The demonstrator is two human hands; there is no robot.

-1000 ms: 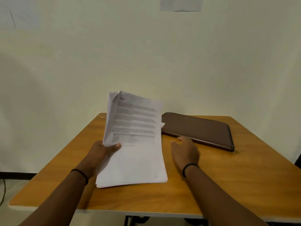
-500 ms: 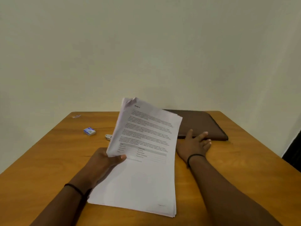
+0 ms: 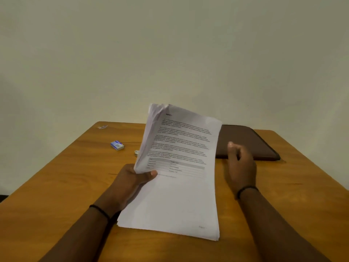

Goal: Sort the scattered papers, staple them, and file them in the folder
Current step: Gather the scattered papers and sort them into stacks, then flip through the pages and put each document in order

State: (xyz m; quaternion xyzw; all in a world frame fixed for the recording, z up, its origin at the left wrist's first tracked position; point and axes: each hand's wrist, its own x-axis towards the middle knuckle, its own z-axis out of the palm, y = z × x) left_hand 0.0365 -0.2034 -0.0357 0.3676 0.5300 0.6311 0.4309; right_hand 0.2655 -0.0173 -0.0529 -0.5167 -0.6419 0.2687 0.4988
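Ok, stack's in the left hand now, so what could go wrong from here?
1. The left hand grips the white printed paper stack along one side only, while the right hand is off it; sheets could fan out or slip.
2. The stack's top left corner already curls, so stapling there may miss pages.
3. The small metal stapler sits mostly hidden behind the stack, so a blind reach could knock it.

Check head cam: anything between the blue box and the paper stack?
Head view: a small metal object, likely the stapler, lies between the blue box and the paper stack, half hidden behind the stack's left edge.
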